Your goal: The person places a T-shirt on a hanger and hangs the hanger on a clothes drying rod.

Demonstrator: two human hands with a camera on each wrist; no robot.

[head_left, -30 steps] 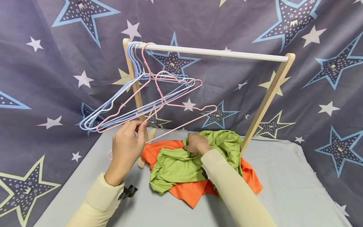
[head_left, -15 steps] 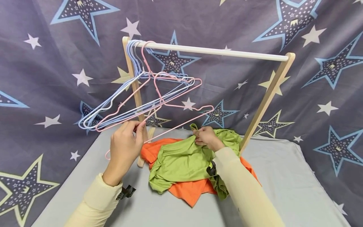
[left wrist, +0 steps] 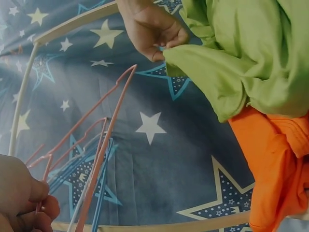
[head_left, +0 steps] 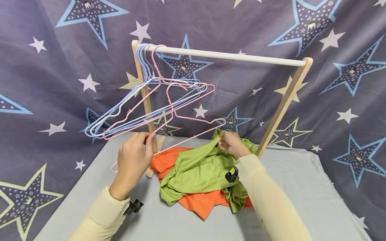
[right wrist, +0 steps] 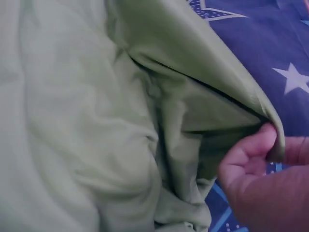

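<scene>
My left hand (head_left: 135, 159) pinches a pink wire hanger (head_left: 196, 118) by its left arm, off the rail and in front of the other hangers. In the left wrist view the same hanger (left wrist: 108, 128) rises out of my curled fingers. My right hand (head_left: 232, 144) pinches an edge of a green garment (head_left: 200, 167) and holds it up from the pile, close by the hanger's right end. The right wrist view shows thumb and fingers on the lifted edge of the green cloth (right wrist: 207, 72), which opens into a fold. Beneath it lies an orange garment (head_left: 199, 204), partly covered.
A small rack with a white rail (head_left: 229, 56) and wooden legs (head_left: 284, 107) stands behind the clothes. Several blue, white and pink hangers (head_left: 120, 110) hang at its left end. Grey cloth (head_left: 301, 194) covers the table, with a starry curtain (head_left: 325, 100) behind.
My right hand has taken up the green garment's edge and drawn it up and to the right. The pink hanger has tilted slightly in my left hand, its right end now lower.
</scene>
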